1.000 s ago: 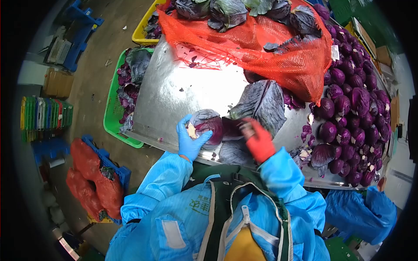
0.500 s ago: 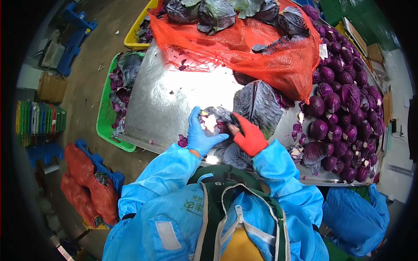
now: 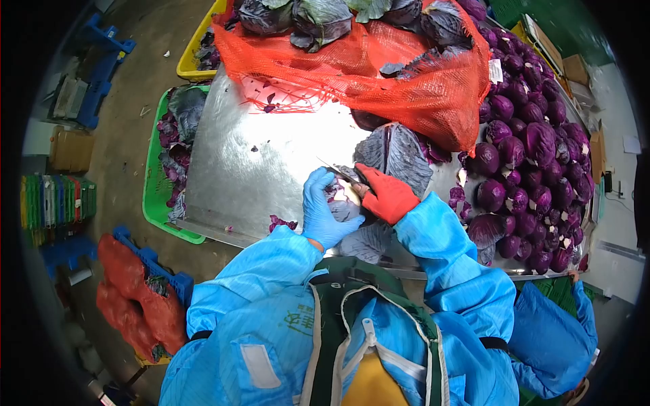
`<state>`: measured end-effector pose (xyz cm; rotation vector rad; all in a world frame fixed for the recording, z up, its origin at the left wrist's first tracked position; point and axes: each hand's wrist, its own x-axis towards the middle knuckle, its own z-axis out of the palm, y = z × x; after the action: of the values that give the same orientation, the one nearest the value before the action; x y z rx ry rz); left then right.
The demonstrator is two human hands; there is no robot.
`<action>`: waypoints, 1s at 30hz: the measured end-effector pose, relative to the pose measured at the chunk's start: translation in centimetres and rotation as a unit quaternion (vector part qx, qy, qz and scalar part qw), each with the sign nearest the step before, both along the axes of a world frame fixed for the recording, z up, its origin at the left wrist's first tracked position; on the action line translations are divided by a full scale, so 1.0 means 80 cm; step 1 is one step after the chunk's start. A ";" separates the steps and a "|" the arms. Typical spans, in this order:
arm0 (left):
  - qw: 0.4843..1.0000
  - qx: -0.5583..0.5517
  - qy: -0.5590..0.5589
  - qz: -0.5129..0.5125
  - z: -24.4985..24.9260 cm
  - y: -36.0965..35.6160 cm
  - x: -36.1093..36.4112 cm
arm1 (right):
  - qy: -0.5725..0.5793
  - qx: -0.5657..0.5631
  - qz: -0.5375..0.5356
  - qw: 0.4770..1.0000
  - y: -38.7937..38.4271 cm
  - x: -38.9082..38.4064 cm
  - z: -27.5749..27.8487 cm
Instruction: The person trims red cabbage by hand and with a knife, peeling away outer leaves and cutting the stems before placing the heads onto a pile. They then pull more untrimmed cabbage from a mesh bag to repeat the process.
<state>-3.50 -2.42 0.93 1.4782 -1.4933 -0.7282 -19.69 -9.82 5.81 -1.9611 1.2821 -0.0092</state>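
My left hand [image 3: 324, 211], in a blue glove, is wrapped around a red cabbage [image 3: 341, 193]. The cut, pale stem end of the cabbage faces up. In its red glove, my right hand [image 3: 386, 195] is closed on a knife [image 3: 336, 169], whose thin blade points left over the cabbage; the fingers cover most of the handle. Just beyond my right hand lies a larger cabbage with dark outer leaves [image 3: 395, 157]. Loose outer leaves [image 3: 365, 242] rest on the metal table [image 3: 230, 155] near my wrists, and purple scraps [image 3: 281, 222] lie by my left forearm.
A red mesh sack [image 3: 420, 95] with dark-leaved cabbages spreads across the back. Trimmed red cabbages [image 3: 535, 149] are piled at the right. A green crate [image 3: 157, 186] and a yellow crate [image 3: 191, 57] hold leaves. A person in blue [image 3: 552, 331] is at the lower right.
The cabbage has turned in my left hand, its cut end now facing more to the right. The knife blade has come into sight above it. The whole view has shifted slightly.
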 end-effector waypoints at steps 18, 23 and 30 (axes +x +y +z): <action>0.997 0.063 -0.010 0.043 -0.005 -0.050 -0.002 | -0.024 0.000 -0.107 0.994 -0.051 0.003 -0.034; 0.998 0.016 -0.061 -0.022 0.001 -0.017 0.013 | -0.067 0.004 -0.182 0.981 -0.067 -0.020 -0.089; 0.964 0.107 0.219 0.105 -0.006 0.011 0.017 | -0.065 -0.004 -0.156 0.986 0.028 0.009 0.003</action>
<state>-2.13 -1.52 0.47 1.4840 -0.9319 -1.0324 -19.00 -7.61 6.08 -1.7175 1.4876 -0.2923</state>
